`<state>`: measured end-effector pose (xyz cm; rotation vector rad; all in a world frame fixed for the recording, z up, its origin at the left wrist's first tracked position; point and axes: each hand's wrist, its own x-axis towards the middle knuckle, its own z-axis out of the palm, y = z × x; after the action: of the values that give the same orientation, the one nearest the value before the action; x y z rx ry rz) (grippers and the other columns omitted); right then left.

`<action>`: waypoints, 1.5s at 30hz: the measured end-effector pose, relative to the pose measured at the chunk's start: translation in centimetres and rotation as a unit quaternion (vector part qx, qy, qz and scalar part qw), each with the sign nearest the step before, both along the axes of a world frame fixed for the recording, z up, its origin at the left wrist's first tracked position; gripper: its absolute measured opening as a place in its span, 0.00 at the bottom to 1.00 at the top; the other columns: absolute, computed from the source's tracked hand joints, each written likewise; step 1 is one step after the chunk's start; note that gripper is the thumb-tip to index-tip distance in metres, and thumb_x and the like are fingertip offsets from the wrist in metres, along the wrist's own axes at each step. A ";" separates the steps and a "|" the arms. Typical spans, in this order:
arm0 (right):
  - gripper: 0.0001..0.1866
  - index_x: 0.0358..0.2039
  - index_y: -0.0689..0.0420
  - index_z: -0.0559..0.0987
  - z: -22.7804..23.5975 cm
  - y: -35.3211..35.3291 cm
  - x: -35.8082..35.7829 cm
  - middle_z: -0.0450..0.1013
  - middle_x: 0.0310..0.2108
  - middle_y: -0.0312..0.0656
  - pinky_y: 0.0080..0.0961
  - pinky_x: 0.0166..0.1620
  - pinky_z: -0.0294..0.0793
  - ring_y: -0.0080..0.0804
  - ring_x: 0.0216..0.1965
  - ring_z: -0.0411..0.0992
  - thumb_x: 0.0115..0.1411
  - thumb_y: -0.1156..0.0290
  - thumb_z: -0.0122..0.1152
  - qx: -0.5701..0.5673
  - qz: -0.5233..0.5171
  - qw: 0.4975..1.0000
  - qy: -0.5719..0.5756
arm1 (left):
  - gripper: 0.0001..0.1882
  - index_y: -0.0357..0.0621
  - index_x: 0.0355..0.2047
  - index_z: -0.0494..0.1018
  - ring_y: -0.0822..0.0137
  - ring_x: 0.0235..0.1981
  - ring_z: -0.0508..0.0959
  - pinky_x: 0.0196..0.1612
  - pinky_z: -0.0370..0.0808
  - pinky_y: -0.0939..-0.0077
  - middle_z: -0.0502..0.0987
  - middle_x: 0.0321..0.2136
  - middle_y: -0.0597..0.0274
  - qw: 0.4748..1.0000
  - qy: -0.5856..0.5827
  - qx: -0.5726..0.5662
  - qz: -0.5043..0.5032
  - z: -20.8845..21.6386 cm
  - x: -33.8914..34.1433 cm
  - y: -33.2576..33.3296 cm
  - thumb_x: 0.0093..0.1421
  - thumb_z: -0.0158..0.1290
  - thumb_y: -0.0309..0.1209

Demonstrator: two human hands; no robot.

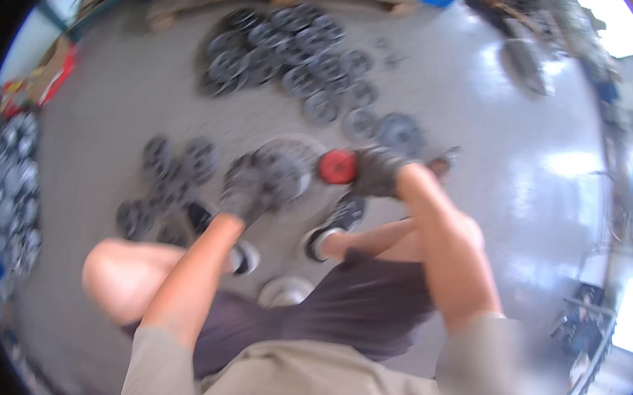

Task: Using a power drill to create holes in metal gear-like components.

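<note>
My left hand, in a dark grey glove, is closed on a round grey metal wheel, held over a pale round disc on the floor. My right hand, gloved too, is wrapped round a tool with a red round end, which points at the wheel and stands slightly apart from it. Motion blur and the glove hide the tool's exact kind. Just past my right hand lies a small brownish metal piece. A larger toothed grey disc rests on the floor beyond that hand.
A big heap of grey wheels spreads ahead of me. A smaller group of wheels lies left of my left hand. Wooden pallets stand at the far side, shiny metal parts along the left. Between my feet sits a pale round piece.
</note>
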<state>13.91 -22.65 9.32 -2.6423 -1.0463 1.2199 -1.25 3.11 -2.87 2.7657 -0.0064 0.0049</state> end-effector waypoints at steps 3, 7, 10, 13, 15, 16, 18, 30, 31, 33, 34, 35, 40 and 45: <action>0.23 0.48 0.55 0.84 0.1 2.4 -0.4 0.83 0.36 0.55 0.43 0.45 0.80 0.51 0.41 0.82 0.49 0.66 0.68 0.041 -0.019 0.998 0.043 | 0.61 0.48 0.70 0.58 0.41 0.62 0.69 0.65 0.70 0.50 0.65 0.65 0.46 0.994 0.056 -0.028 0.093 -3.1 -1.8 1.1 0.38 0.76 0.51; 0.26 0.51 0.55 0.83 0.2 2.0 0.0 0.83 0.34 0.52 0.40 0.43 0.79 0.52 0.38 0.81 0.49 0.67 0.73 0.023 0.001 0.999 0.046 | 0.66 0.48 0.73 0.56 0.44 0.66 0.67 0.68 0.66 0.47 0.59 0.71 0.48 0.996 0.061 0.034 0.058 -1.0 -1.8 -1.2 0.36 0.75 0.55; 0.24 0.49 0.57 0.84 -0.6 1.9 0.4 0.84 0.36 0.54 0.42 0.45 0.80 0.54 0.41 0.82 0.48 0.69 0.73 -0.009 -0.044 0.996 0.072 | 0.66 0.49 0.72 0.56 0.45 0.70 0.62 0.73 0.60 0.46 0.59 0.71 0.48 0.997 0.031 0.051 0.055 -1.8 -2.0 -1.9 0.35 0.75 0.57; 0.21 0.46 0.58 0.86 -1.2 2.5 0.2 0.84 0.38 0.54 0.42 0.46 0.80 0.52 0.42 0.82 0.49 0.67 0.73 0.002 0.000 0.999 0.041 | 0.67 0.48 0.73 0.56 0.45 0.73 0.57 0.76 0.55 0.45 0.58 0.71 0.47 0.998 0.008 0.046 0.051 -4.5 -2.0 -0.2 0.36 0.74 0.60; 0.20 0.44 0.58 0.87 -0.4 3.4 0.1 0.84 0.38 0.54 0.41 0.46 0.81 0.51 0.42 0.83 0.50 0.65 0.72 -0.027 0.010 0.999 0.018 | 0.67 0.48 0.73 0.55 0.45 0.74 0.55 0.77 0.52 0.44 0.57 0.71 0.46 0.998 0.033 0.012 0.051 -5.9 -2.2 0.5 0.38 0.73 0.62; 0.19 0.42 0.59 0.88 -0.1 3.5 0.0 0.84 0.38 0.54 0.41 0.46 0.81 0.51 0.41 0.83 0.51 0.64 0.71 -0.057 0.014 0.998 -0.009 | 0.65 0.48 0.72 0.56 0.47 0.74 0.55 0.78 0.47 0.47 0.60 0.69 0.48 0.999 0.013 0.000 0.053 -5.5 -1.7 -0.3 0.39 0.71 0.62; 0.19 0.39 0.59 0.88 0.2 2.0 0.4 0.83 0.36 0.56 0.42 0.45 0.82 0.50 0.41 0.84 0.50 0.61 0.70 -0.059 0.007 0.998 -0.024 | 0.64 0.48 0.71 0.56 0.49 0.74 0.54 0.80 0.41 0.50 0.63 0.67 0.51 0.999 -0.031 -0.013 0.041 -5.1 -0.9 -1.2 0.40 0.69 0.64; 0.21 0.48 0.59 0.84 -0.8 1.6 0.1 0.81 0.31 0.47 0.36 0.43 0.79 0.36 0.31 0.75 0.54 0.68 0.75 0.026 -0.070 0.993 0.090 | 0.71 0.49 0.75 0.55 0.41 0.78 0.43 0.80 0.42 0.43 0.53 0.75 0.54 0.991 0.101 0.043 0.077 -8.6 -1.3 0.6 0.36 0.69 0.73; 0.22 0.51 0.58 0.83 -0.2 1.7 -0.1 0.83 0.33 0.44 0.34 0.43 0.80 0.30 0.32 0.75 0.55 0.70 0.74 -0.002 -0.076 0.991 0.113 | 0.71 0.49 0.75 0.55 0.41 0.78 0.43 0.80 0.42 0.43 0.53 0.75 0.54 0.991 0.101 0.040 0.076 -7.5 -1.2 0.6 0.36 0.69 0.73; 0.21 0.50 0.58 0.83 -1.2 0.9 0.3 0.82 0.32 0.43 0.33 0.40 0.80 0.29 0.31 0.75 0.56 0.71 0.72 0.011 -0.071 0.991 0.110 | 0.76 0.50 0.77 0.53 0.36 0.78 0.40 0.79 0.48 0.42 0.48 0.78 0.51 0.994 0.088 -0.034 0.052 -5.0 -1.2 0.6 0.31 0.72 0.71; 0.20 0.50 0.58 0.83 -1.2 1.3 0.3 0.82 0.32 0.42 0.33 0.38 0.80 0.28 0.30 0.76 0.56 0.72 0.71 0.026 -0.063 0.992 0.107 | 0.76 0.50 0.77 0.53 0.36 0.78 0.40 0.79 0.48 0.42 0.48 0.78 0.51 0.994 0.089 -0.035 0.055 -4.0 -1.2 0.5 0.31 0.72 0.71; 0.20 0.50 0.58 0.83 -0.8 1.1 0.3 0.82 0.32 0.42 0.33 0.38 0.80 0.28 0.30 0.76 0.56 0.72 0.71 0.025 -0.061 0.992 0.107 | 0.76 0.50 0.77 0.53 0.36 0.79 0.39 0.79 0.47 0.41 0.44 0.79 0.52 0.990 0.130 -0.016 0.046 -3.0 -1.0 0.2 0.32 0.73 0.69; 0.17 0.46 0.64 0.81 1.5 1.4 -0.4 0.80 0.30 0.41 0.32 0.36 0.82 0.28 0.30 0.81 0.58 0.71 0.70 0.082 -0.166 0.977 0.103 | 0.74 0.54 0.79 0.51 0.37 0.80 0.38 0.78 0.45 0.39 0.41 0.80 0.52 0.979 0.196 0.021 0.041 -1.6 -1.3 0.5 0.35 0.72 0.69; 0.17 0.45 0.65 0.81 1.4 2.7 -1.4 0.80 0.30 0.42 0.30 0.34 0.83 0.27 0.29 0.81 0.58 0.70 0.72 0.127 -0.229 0.953 0.153 | 0.74 0.57 0.77 0.53 0.32 0.78 0.44 0.77 0.53 0.40 0.44 0.79 0.49 0.988 0.152 0.003 0.035 -2.1 -1.4 0.5 0.31 0.75 0.66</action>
<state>12.48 -19.99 10.75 -2.2261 -0.4652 1.2320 -2.67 3.65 -4.97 2.7418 0.1700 -0.3978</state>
